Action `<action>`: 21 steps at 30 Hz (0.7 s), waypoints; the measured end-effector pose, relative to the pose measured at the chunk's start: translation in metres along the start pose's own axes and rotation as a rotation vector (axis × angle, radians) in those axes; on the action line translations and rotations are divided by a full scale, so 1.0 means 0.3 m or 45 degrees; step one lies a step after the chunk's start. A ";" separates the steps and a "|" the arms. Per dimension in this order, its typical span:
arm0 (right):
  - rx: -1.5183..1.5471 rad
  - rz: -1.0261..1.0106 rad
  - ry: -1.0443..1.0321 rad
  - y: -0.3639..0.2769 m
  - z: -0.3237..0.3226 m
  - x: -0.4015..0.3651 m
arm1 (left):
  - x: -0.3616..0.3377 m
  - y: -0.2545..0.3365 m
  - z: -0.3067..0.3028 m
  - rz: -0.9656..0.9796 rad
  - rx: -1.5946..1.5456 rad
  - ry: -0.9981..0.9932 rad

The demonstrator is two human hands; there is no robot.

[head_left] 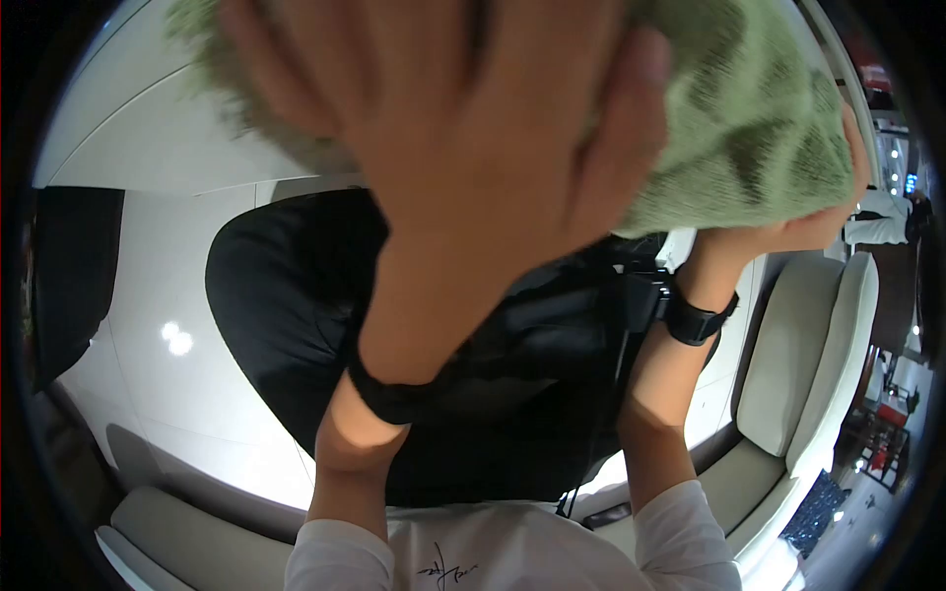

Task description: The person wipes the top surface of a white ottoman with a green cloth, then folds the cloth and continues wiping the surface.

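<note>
A green, fluffy towel (734,128) fills the top right of the head view, its frayed edge showing at the upper left. Close to the camera, my left hand (473,128) is in front of the towel, with fingers stretched out and thumb apart; its fingertips run off the top of the picture. My right hand (818,227) supports the towel from beneath at its right end, with fingers curling up along the far side and mostly hidden by the cloth. Dark bands circle both wrists.
A white tabletop (128,128) with a rounded edge spans the upper left. My legs in black trousers (286,266) are below it. Pale curved seats (788,355) stand to the right and lower left on a glossy white floor (177,394). Another person (882,217) stands far right.
</note>
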State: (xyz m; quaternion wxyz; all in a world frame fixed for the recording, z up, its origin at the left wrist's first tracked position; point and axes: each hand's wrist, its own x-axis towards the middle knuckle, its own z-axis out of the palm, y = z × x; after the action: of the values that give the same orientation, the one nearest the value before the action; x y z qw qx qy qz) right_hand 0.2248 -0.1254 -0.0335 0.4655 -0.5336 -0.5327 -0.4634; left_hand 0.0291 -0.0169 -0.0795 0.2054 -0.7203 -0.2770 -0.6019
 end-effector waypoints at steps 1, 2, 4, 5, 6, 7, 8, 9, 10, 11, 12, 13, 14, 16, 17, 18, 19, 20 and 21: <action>0.004 0.059 0.021 0.015 -0.006 -0.003 | -0.003 0.019 -0.001 0.027 -0.023 0.011; 0.009 0.119 0.043 0.031 -0.013 -0.007 | -0.006 0.023 -0.001 0.055 -0.036 0.015; 0.065 0.309 0.055 0.025 -0.034 0.003 | -0.002 0.004 -0.002 0.097 -0.036 0.031; 0.037 0.320 0.055 0.024 -0.036 -0.001 | 0.006 -0.025 0.002 0.109 -0.018 0.041; 0.006 0.332 0.057 0.001 -0.026 0.006 | 0.014 -0.067 0.005 0.115 0.016 0.049; -0.031 0.343 0.060 -0.017 -0.016 0.013 | 0.028 -0.117 0.009 0.118 0.065 0.055; -0.039 0.184 0.014 -0.025 -0.003 0.021 | 0.038 -0.166 0.001 0.117 0.104 0.056; 0.017 0.133 0.004 -0.052 0.016 0.025 | 0.057 -0.212 -0.005 0.119 0.161 0.055; -0.003 0.105 -0.030 -0.089 0.024 0.028 | 0.070 -0.244 -0.015 0.116 0.209 0.048; 0.009 0.092 -0.036 -0.113 0.036 0.026 | 0.086 -0.274 -0.024 0.114 0.261 0.043; 0.021 0.079 -0.043 -0.137 0.046 0.025 | 0.097 -0.291 -0.030 0.114 0.294 0.034; 0.068 0.081 -0.021 -0.151 0.060 0.020 | 0.102 -0.288 -0.036 0.107 0.320 0.025; 0.117 0.084 0.000 -0.154 0.065 0.018 | 0.103 -0.283 -0.032 0.106 0.307 0.017; 0.083 0.045 -0.037 -0.147 0.054 0.026 | 0.101 -0.277 -0.028 0.106 0.283 -0.005; 0.067 0.026 -0.056 -0.142 0.050 0.030 | 0.098 -0.268 -0.026 0.088 0.267 -0.028; 0.110 0.020 -0.060 -0.122 0.048 0.033 | 0.095 -0.260 -0.024 0.070 0.252 -0.051; 0.054 0.076 -0.035 -0.095 0.036 0.034 | 0.090 -0.230 -0.020 0.032 0.232 -0.083; -0.001 0.131 -0.010 -0.063 0.019 0.036 | 0.091 -0.241 -0.009 0.096 0.240 -0.035; -0.054 0.184 0.012 -0.033 0.002 0.037 | 0.091 -0.252 0.002 0.160 0.250 0.015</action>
State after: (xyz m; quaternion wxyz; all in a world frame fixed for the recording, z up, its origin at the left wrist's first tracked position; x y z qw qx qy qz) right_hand 0.2149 -0.1233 -0.0225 0.4889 -0.5783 -0.4808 -0.4421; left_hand -0.0160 0.0453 -0.0557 0.3140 -0.7092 -0.2877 -0.5619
